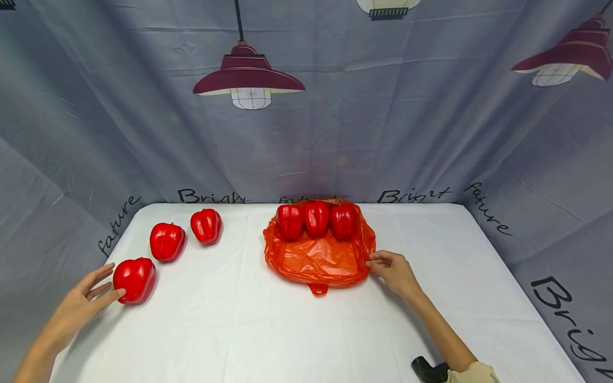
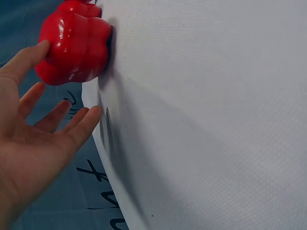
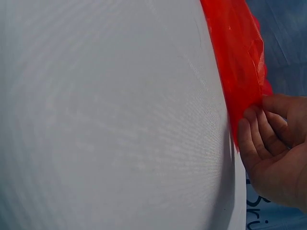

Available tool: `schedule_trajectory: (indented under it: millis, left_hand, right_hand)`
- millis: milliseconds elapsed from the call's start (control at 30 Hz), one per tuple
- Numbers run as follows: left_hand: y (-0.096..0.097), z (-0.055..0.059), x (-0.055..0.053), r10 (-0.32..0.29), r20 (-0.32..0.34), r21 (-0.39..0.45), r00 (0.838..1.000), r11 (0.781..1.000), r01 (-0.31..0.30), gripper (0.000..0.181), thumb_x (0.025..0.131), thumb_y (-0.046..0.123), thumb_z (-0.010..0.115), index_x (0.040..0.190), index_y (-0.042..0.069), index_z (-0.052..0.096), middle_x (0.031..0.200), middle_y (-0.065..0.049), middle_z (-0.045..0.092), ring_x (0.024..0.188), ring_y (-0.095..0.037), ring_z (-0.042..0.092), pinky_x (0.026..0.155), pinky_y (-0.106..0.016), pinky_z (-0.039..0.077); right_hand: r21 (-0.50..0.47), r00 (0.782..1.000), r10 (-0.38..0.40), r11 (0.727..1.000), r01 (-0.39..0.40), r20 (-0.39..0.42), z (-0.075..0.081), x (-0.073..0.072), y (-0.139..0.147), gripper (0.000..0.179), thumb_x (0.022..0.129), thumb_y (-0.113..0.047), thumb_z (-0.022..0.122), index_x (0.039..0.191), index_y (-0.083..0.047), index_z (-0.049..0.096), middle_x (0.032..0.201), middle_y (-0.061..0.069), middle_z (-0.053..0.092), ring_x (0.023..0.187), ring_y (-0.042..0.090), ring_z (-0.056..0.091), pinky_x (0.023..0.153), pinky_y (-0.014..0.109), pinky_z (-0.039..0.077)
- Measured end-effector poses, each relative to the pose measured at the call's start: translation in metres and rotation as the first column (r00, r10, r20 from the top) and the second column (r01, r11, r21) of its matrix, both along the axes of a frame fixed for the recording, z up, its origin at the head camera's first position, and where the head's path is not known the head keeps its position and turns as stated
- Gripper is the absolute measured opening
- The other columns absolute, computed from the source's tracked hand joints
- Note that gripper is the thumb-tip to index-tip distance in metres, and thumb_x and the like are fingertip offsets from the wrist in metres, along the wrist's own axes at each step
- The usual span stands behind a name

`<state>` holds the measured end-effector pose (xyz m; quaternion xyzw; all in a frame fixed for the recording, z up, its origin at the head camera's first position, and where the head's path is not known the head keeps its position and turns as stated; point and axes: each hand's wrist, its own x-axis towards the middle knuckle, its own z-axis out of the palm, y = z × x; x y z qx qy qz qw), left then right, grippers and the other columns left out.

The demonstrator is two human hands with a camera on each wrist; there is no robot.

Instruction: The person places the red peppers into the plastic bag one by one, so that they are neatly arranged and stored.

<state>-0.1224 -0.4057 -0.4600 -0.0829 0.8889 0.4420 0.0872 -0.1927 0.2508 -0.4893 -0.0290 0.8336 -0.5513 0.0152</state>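
The left hand (image 1: 76, 307) is spread, well to the left of the bag (image 1: 316, 260), its fingers apart around the near pepper (image 1: 136, 282). Its thumb overlaps that pepper; whether it touches, I cannot tell. In the left wrist view the other fingers stop short of it. The left forearm slants up from the near left of the bag, palm turned toward the pepper.

The right hand (image 1: 395, 274) pinches the bag's right edge between thumb and curled fingers, its forearm slanting in from the near right of the bag.

A second pepper (image 1: 167, 242) and a third (image 1: 206, 226) also stand left of the bag, the third closest to it. Three bagged peppers (image 1: 316, 218) sit side by side at the bag's far side.
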Motion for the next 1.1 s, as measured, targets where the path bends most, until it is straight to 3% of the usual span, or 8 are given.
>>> schedule_trajectory:
  millis: [200,733,1100]
  left_hand:
    - [0.001,0.0,0.0,0.004,0.046,0.034,0.999,0.999,-0.005,0.087,0.1,0.038,0.061,0.157,-0.003,0.009,0.153,-0.039,0.013,0.13,-0.061,0.027,0.089,-0.058,0.052]
    - [0.01,-0.003,-0.011,0.065,0.071,0.079,0.995,0.994,-0.071,0.101,0.094,0.041,0.068,0.157,0.0,0.001,0.151,-0.042,0.01,0.129,-0.063,0.026,0.083,-0.05,0.057]
    - [0.01,-0.006,-0.007,0.042,0.06,0.16,0.997,0.986,-0.051,0.095,0.098,0.035,0.065,0.16,0.009,-0.001,0.154,-0.04,0.008,0.132,-0.061,0.022,0.08,-0.037,0.059]
  right_hand:
    - [-0.005,1.0,0.006,1.0,-0.006,0.0,-0.001,0.001,0.0,0.019,0.092,-0.001,0.068,0.106,0.012,0.066,0.091,0.014,0.069,0.079,0.019,0.067,0.071,0.025,0.057]
    - [0.009,1.0,0.002,1.0,-0.002,0.005,0.002,0.001,-0.001,0.021,0.093,-0.002,0.068,0.108,0.012,0.066,0.093,0.015,0.07,0.081,0.022,0.068,0.072,0.025,0.057]
    - [-0.001,1.0,0.001,1.0,-0.001,0.005,0.001,-0.001,0.0,0.021,0.093,-0.001,0.067,0.11,0.012,0.066,0.095,0.017,0.07,0.081,0.017,0.068,0.073,0.024,0.057]
